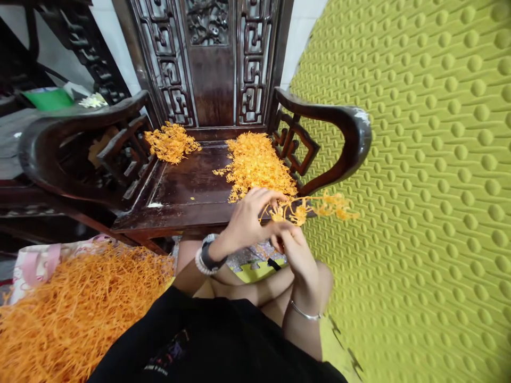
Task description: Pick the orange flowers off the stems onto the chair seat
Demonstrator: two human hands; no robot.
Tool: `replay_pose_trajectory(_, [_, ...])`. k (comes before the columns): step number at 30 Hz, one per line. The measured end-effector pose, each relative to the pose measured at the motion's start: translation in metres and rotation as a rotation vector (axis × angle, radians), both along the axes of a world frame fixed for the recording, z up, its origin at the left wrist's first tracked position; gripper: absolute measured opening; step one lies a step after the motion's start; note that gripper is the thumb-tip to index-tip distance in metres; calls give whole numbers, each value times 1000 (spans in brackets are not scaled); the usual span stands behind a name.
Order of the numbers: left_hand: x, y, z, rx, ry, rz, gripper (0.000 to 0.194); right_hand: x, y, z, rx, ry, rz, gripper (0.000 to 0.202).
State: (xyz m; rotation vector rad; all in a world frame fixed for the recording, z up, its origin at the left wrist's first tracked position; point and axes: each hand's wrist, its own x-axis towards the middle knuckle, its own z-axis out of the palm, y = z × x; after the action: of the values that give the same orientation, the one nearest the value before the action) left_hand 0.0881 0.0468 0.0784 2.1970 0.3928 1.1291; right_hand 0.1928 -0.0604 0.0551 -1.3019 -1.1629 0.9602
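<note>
An orange plastic flower sprig [299, 211] with thin stems and small blossoms is held in front of the chair's seat edge, its far end sticking out to the right. My left hand [249, 215] curves over the sprig from the left, fingers bent around its stems. Below the blossoms, my right hand [295, 247] is closed in a pinch on the sprig's lower part, close to the left thumb. The fingertips partly cover the stems there. Just beyond both hands, a pile of orange plastic blossom pieces [259, 162] lies on the wooden seat.
A smaller orange pile [171, 142] sits on the seat's left side. The dark carved chair [187, 183] has curved armrests on both sides. A large heap of orange stems [91, 308] fills the lower left, beside a pink and white bag [35, 268]. Yellow-green bumpy matting [431, 202] covers the right.
</note>
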Motion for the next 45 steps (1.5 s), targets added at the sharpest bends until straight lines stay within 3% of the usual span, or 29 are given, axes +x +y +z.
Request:
replay_pose_trajectory(2, [-16,-26,-2,112,54,161,52,-6,2,-3,2,-52,16,50])
replay_pose_trajectory(4, [-26,-35,-10,156,81,321,40,-13,3,-3,-11,-69,50,52])
replay_pose_trajectory(6, [-34,-31,-21,155,80,386,32,-20,1,0,-36,-62,86,50])
replay_pose_trajectory(9, [-48,-20,-36,189,9,438,36,-29,-1,4,-41,-83,156,48])
replay_pose_trajectory(13, [-78,-13,-42,177,-123,532,43,-25,-14,3,-22,-115,351,54])
replay_pose_trajectory(15, [-106,-5,-40,135,-248,752,46,-13,-31,-1,-25,-110,349,57])
replay_pose_trajectory(18, [-158,13,-32,14,-489,1134,51,12,-58,-7,-63,-139,186,58])
replay_pose_trajectory(19, [-171,18,-29,-31,-503,1138,51,18,-63,-9,-98,-168,167,57])
replay_pose_trajectory(21, [-182,24,-20,-113,-481,998,47,23,-65,-12,-166,-237,199,56])
replay_pose_trajectory(23, [-169,27,-9,-154,-413,770,41,19,-56,-15,-189,-297,239,56])
replay_pose_trajectory(25, [-135,34,1,-122,-312,612,33,9,-43,-17,-170,-355,196,54])
replay_pose_trajectory(30, [-21,85,18,179,109,470,28,-5,-24,-15,-139,-414,109,52])
replay_pose_trajectory(34, [40,131,5,234,485,390,33,-1,-26,-10,-112,-362,70,54])
replay_pose_trajectory(37, [58,150,-14,202,597,314,34,4,-27,-10,-100,-328,48,55])
replay_pose_trajectory(40, [58,155,-22,90,509,311,53,11,-26,-12,-112,-320,39,55])
replay_pose_trajectory(43, [43,139,-7,-58,214,324,65,18,-23,-15,-137,-380,51,55])
replay_pose_trajectory(45, [25,113,13,-26,71,173,54,22,-21,-14,-153,-456,80,55])
